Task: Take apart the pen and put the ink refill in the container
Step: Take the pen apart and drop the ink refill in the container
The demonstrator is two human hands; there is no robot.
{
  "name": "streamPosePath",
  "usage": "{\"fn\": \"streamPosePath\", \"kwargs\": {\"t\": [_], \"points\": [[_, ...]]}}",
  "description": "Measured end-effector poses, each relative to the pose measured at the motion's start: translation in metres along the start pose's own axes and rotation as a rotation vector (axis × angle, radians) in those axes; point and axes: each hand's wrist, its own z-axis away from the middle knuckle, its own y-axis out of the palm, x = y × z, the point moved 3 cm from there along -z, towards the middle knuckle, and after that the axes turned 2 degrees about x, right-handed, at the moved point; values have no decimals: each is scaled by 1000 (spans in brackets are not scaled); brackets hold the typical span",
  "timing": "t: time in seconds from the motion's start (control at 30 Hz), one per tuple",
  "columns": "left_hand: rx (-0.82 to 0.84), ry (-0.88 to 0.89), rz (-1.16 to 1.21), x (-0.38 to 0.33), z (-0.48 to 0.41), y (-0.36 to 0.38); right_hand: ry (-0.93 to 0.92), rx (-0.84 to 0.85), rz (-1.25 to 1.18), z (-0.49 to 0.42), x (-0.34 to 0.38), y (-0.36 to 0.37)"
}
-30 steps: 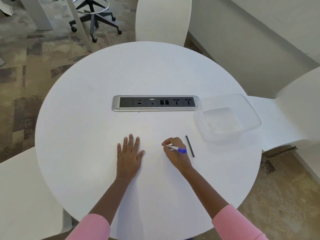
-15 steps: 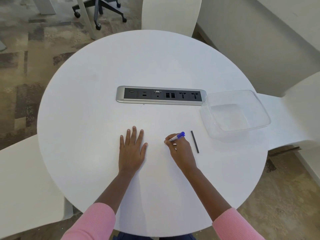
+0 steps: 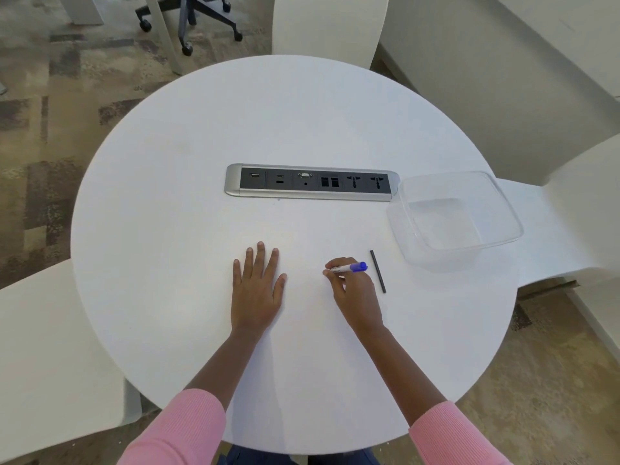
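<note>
My right hand (image 3: pixel 356 290) pinches a white pen with a blue end (image 3: pixel 349 268), held low over the round white table (image 3: pixel 302 129), blue end pointing right. Just right of it a thin black stick, the ink refill (image 3: pixel 378 271), lies loose on the table. A clear, empty plastic container (image 3: pixel 456 218) stands farther right near the table's edge. My left hand (image 3: pixel 256 286) rests flat on the table, palm down, fingers spread, holding nothing.
A silver and black socket strip (image 3: pixel 312 182) is set into the table's middle, touching the container's left corner. White chairs stand at the far side (image 3: pixel 330 25), the right (image 3: pixel 570 209) and the near left (image 3: pixel 50 347). An office chair base (image 3: pixel 188 15) is on the carpet beyond.
My right hand has turned the pen: its blue end pointed down-right a second ago, then up-right, and now lies almost level. The left hand and black refill stayed put; my head shifted.
</note>
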Motion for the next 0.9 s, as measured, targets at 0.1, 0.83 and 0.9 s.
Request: {"fn": "streamPosePath", "kwargs": {"t": [0.1,0.83,0.9], "points": [[-2,2,-1,0,0,0,39,69,27,-4,-2,0],[-4,6,7,-2,1,-4,12,-57,-113,-3,5,-17],[-7,6,4,-2,1,-5,12,-70,-152,-2,7,-20]]}}
